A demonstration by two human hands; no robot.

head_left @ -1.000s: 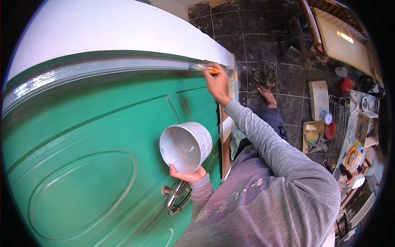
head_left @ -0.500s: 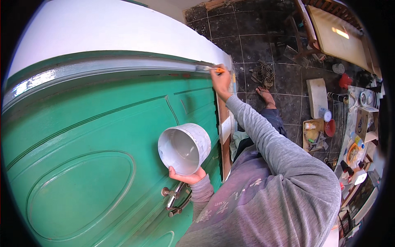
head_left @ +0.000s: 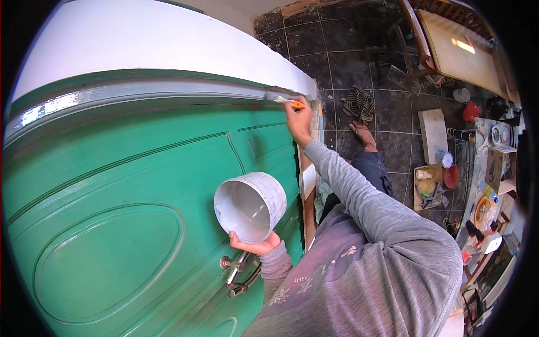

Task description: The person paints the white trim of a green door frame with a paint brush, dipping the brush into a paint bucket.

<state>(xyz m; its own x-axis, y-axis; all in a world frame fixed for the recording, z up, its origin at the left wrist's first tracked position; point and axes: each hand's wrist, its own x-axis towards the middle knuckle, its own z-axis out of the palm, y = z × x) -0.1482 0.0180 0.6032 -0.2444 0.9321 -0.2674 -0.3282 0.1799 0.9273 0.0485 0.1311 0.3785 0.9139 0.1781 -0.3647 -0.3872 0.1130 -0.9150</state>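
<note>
My left hand [head_left: 255, 245] is closed on the lower side of a white paint bucket [head_left: 269, 194], which tilts so its mouth faces left. Pale paint coats the inside of the bucket. In my right hand [head_left: 298, 119] is a paintbrush [head_left: 296, 104] with an orange handle. Its bristles touch the grey door frame [head_left: 185, 91], near the end of the strip by the white wall. Wet-looking shine lies on the frame's left part. Below the frame is a green panelled door [head_left: 112, 174] with an oval moulding.
A metal door handle [head_left: 238, 275] sticks out just below the bucket. A crumpled patterned cloth [head_left: 359, 105] lies on the dark tiled floor [head_left: 393, 112] by my foot. To the right are a tray of tools [head_left: 428, 188], a red bowl [head_left: 450, 176] and a wooden bench [head_left: 460, 48].
My right hand has shifted slightly down and left with the paintbrush, whose bristles have moved along the frame. The bucket sits a little lower and further left.
</note>
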